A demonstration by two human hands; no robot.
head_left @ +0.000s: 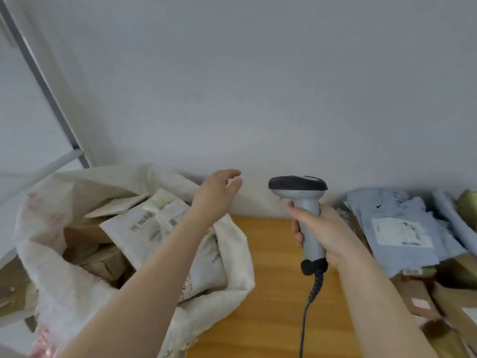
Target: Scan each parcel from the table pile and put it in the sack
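Observation:
A white woven sack [59, 267] stands open at the left, against the wooden table [268, 293]. Inside it lie white bagged parcels [154, 223] with labels and brown boxes [103, 262]. My left hand [216, 192] hovers empty above the sack's right rim, fingers relaxed and spread. My right hand [322, 233] grips the handle of a grey barcode scanner [302, 192], held upright over the table, its black head pointing left. The parcel pile [402, 228] lies at the right: pale blue mailers with white labels on top of brown boxes.
A coiled black cable [309, 306] hangs from the scanner down to the table's near edge. A plain grey wall rises right behind the table. A metal frame post [51, 99] slants up at the far left. Brown cartons [438, 306] fill the lower right corner.

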